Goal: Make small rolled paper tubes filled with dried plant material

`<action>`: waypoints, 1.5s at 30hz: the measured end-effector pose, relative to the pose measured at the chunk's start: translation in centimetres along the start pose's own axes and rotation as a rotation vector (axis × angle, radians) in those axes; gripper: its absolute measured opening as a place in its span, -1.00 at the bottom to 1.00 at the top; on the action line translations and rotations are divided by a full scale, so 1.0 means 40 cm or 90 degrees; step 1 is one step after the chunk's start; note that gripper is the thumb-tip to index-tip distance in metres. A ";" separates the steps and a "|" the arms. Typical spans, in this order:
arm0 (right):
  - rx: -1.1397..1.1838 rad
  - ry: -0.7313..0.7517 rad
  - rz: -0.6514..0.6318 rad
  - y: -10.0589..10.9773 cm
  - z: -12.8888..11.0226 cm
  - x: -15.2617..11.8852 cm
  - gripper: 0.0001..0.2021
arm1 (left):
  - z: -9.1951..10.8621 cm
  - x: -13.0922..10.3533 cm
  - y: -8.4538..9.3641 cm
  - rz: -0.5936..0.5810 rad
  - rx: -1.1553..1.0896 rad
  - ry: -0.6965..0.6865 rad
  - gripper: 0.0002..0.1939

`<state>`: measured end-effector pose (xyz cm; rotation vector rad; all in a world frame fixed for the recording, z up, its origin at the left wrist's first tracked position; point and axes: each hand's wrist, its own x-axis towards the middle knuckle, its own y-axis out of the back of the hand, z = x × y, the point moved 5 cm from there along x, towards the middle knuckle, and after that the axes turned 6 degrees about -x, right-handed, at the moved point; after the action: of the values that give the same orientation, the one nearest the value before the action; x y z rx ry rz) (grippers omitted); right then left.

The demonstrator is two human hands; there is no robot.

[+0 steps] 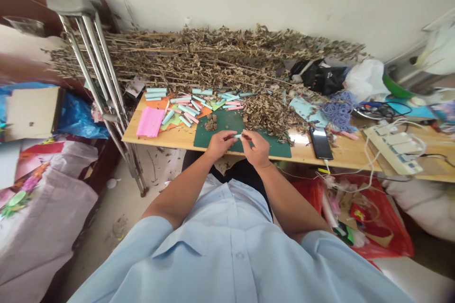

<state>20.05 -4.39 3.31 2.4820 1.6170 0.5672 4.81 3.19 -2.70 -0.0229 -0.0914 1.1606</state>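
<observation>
Between my two hands is a small light-blue paper roll (238, 136), held over the front part of a green cutting mat (227, 123). My left hand (221, 144) pinches its left end with the fingers closed. At the other end, the fingers of my right hand (256, 147) are closed on the same roll. A small clump of dried leaves (211, 123) lies on the mat beyond my left hand. Past my right hand spreads a larger heap of dry leaves (268, 116). Several finished-looking blue and pink paper rolls (188, 111) lie at the back left.
Long bundles of dried leafy stalks (199, 57) line the wall. Pink paper (150, 122) lies left on the wooden table (142, 139). A plugged-in phone (321, 143), blue yarn (339, 110) and a power strip (393, 147) are right. Metal crutches (103, 75) lean at left; a red bag (387, 218) sits below.
</observation>
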 end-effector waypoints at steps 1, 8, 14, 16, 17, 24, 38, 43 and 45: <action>0.011 -0.015 0.000 0.000 -0.004 -0.001 -0.75 | 0.001 0.001 0.000 -0.007 0.005 -0.010 -0.60; 0.045 -0.024 -0.026 -0.018 -0.023 -0.009 -0.72 | 0.031 0.003 0.003 -0.035 0.099 -0.091 -0.76; 0.012 0.026 -0.069 -0.009 -0.033 0.011 -0.83 | 0.032 0.002 -0.001 -0.045 0.082 -0.071 -0.73; -0.009 0.024 -0.063 0.000 -0.039 0.020 -0.88 | 0.032 0.001 -0.003 -0.051 0.070 -0.065 -0.71; -0.015 0.021 -0.065 0.002 -0.041 0.024 -0.89 | 0.033 0.001 -0.003 -0.054 0.067 -0.062 -0.71; -0.022 -0.111 -0.133 -0.008 0.009 0.032 -0.87 | 0.036 -0.001 -0.003 -0.054 0.121 -0.059 -0.78; 0.285 -0.323 -0.188 -0.024 0.043 0.018 -0.57 | 0.028 0.005 -0.004 -0.054 0.143 -0.071 -0.77; 0.280 -0.336 -0.222 -0.030 0.034 0.011 -0.54 | 0.035 0.004 -0.004 -0.060 0.147 -0.069 -0.78; 0.248 -0.334 -0.212 -0.030 0.032 0.013 -0.56 | 0.039 0.002 -0.005 -0.062 0.143 -0.071 -0.79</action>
<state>19.67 -3.30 1.90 2.2261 1.9635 -0.4437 4.91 3.15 -1.13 0.2423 -0.0593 1.0690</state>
